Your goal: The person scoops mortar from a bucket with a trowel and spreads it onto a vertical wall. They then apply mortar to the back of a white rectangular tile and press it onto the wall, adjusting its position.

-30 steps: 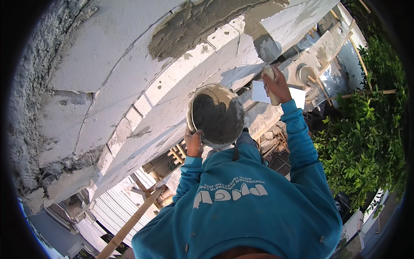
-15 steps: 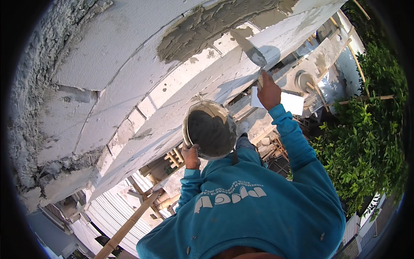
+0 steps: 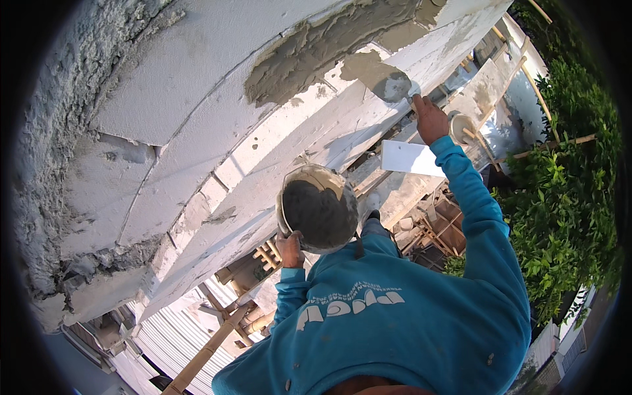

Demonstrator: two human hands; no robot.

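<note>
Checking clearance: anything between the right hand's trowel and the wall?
Apart from mortar, nothing visible lies between the trowel and the wall; the bucket, held in the left hand, is lower in view.

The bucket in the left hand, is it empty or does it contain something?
Not empty: grey, wet-looking mortar shows inside the bucket, below its rim; how deep, I cannot tell.

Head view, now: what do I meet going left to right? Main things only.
Rough grey concrete edge → bucket of grey mortar, gripped at its side by the left hand → trowel → right hand holding it → green foliage.
</note>
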